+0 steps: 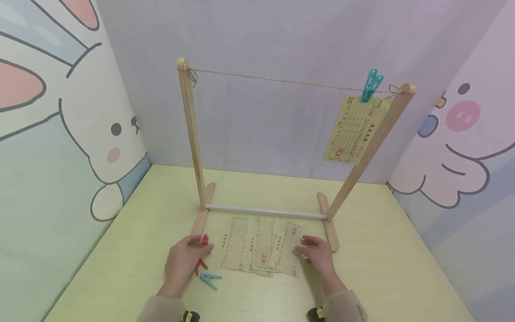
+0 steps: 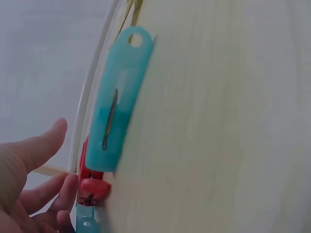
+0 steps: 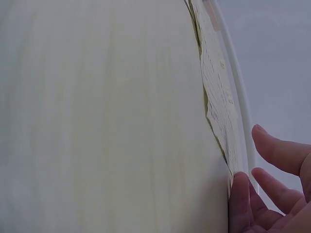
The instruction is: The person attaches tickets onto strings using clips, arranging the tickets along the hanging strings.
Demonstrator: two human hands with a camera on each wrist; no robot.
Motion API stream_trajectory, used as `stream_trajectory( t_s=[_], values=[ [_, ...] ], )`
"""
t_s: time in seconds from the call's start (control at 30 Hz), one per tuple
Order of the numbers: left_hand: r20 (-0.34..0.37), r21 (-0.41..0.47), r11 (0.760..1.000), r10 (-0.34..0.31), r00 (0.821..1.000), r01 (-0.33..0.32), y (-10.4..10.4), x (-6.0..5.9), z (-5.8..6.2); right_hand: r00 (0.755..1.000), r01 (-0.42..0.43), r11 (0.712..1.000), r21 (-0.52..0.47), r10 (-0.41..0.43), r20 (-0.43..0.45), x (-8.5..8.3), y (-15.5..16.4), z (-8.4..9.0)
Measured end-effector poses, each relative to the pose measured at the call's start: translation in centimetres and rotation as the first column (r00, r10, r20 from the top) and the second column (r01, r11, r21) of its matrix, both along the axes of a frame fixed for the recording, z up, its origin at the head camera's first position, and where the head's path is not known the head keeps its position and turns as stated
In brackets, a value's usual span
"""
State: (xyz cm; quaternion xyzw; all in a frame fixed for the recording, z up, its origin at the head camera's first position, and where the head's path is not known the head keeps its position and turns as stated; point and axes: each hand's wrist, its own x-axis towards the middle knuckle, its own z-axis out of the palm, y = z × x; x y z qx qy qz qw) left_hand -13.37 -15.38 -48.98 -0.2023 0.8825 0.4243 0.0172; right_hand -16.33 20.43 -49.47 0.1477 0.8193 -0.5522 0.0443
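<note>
My left hand is low over the table beside a red clothespin, thumb spread from the fingers. Another red piece shows below the thumb, and a teal clothespin lies nearer me. In the left wrist view the fingertips are close to a red clothespin, partly behind a teal one. Several printed paper slips lie overlapping between the hands. At the rightmost slip, my right hand has its fingertips right at the edge, thumb raised and apart in the right wrist view.
Behind the slips stands a wooden frame with a white crossbar and a string between its posts. A teal clothespin holds a printed slip on the string's right end. Cartoon-printed walls flank the table.
</note>
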Motion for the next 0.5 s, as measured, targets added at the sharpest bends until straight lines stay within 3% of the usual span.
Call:
stream_trajectory(
  t_s=[0.5],
  values=[
    [0.005,-0.139,0.99,-0.011,1.0,0.012,1.09,-0.32,-0.17,1.0,0.007,1.0,0.024,-0.007,0.007,-0.13,-0.12,-0.25]
  ],
)
